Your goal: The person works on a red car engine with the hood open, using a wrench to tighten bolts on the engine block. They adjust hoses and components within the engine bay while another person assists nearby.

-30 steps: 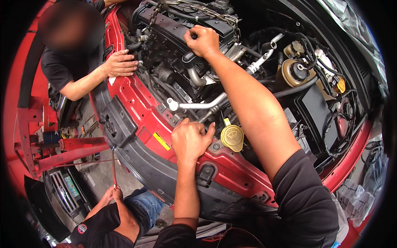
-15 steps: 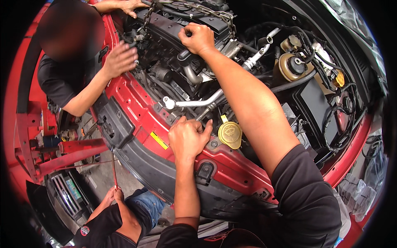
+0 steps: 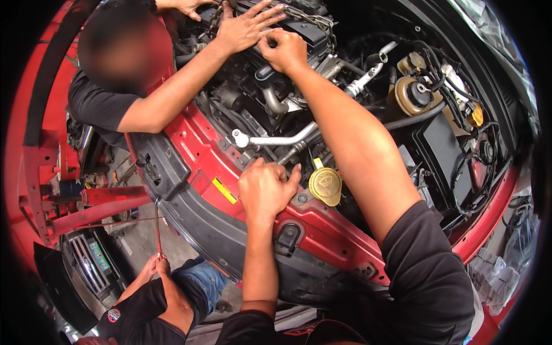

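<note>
My left hand (image 3: 264, 187) is curled over the red front panel (image 3: 356, 250) of a car's engine bay, beside a yellow washer-reservoir cap (image 3: 326, 185). Higher up, my right hand (image 3: 284, 53) is closed at the edge of the black engine cover (image 3: 307, 35); what its fingers hold is hidden. A co-worker's hand (image 3: 246, 31) is spread on the cover, touching or very close to my right fingers. A chain (image 3: 315, 20) lies across the engine top. Bare metal pipes (image 3: 282, 140) run between my hands.
The co-worker (image 3: 103, 100) leans in from the left. Another person (image 3: 167, 305) below holds a long rod (image 3: 158, 230) near the bumper. A red lift arm (image 3: 103, 213) and detached grille (image 3: 89, 259) are at lower left; fluid reservoirs (image 3: 414, 92) sit at right.
The co-worker's nearer hand has left the red panel and reached up and right onto the engine cover beside my right hand. My own hands have shifted only slightly.
</note>
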### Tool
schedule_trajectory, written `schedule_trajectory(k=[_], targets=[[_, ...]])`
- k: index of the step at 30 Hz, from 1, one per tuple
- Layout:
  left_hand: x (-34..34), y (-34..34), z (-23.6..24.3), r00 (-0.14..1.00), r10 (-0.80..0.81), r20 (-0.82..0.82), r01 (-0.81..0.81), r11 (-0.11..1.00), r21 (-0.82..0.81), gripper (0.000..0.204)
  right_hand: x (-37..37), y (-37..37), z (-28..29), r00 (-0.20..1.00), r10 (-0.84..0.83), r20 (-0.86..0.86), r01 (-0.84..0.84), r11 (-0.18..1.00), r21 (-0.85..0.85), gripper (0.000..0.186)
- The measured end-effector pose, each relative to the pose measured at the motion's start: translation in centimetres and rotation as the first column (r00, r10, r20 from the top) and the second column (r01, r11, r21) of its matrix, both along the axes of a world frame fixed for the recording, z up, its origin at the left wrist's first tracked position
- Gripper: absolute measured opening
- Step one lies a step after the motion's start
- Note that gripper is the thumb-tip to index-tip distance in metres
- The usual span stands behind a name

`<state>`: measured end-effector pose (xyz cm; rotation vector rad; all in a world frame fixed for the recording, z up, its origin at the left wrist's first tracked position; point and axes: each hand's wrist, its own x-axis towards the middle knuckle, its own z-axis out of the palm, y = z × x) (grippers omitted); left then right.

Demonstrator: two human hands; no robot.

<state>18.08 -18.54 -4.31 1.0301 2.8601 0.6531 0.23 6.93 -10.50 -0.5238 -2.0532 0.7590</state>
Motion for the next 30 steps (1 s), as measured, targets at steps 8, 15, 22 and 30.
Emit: schedule_trajectory(k=[8, 15, 22, 30], targets=[[-0.1, -0.1, 0.2, 1.000, 0.018, -0.011, -0.018, 0.999, 0.030, 0.050, 0.4, -0.2, 0.0, 0.999, -0.007, 0.034, 0.006, 1.000, 0.028, 0.026], [-0.1, -0.5, 0.2, 1.000, -0.001, -0.004, 0.001, 0.996, 0.089, 0.048, 0.4, -0.2, 0.1, 0.999, 0.034, 0.029, -0.033, 0.998, -0.045, 0.026], [-0.1, -0.5, 0.2, 1.000, -0.004, 0.025, 0.003, 1.000, 0.030, 0.044, 0.6, -0.2, 0.6, 0.999, 0.035, 0.022, -0.034, 0.998, -0.050, 0.024], [-0.1, -0.3, 0.0, 1.000, 0.012, 0.013, -0.013, 0.996, 0.084, 0.048, 0.6, -0.4, 0.7, 1.000, 0.019, 0.020, -0.018, 0.998, -0.054, 0.034]])
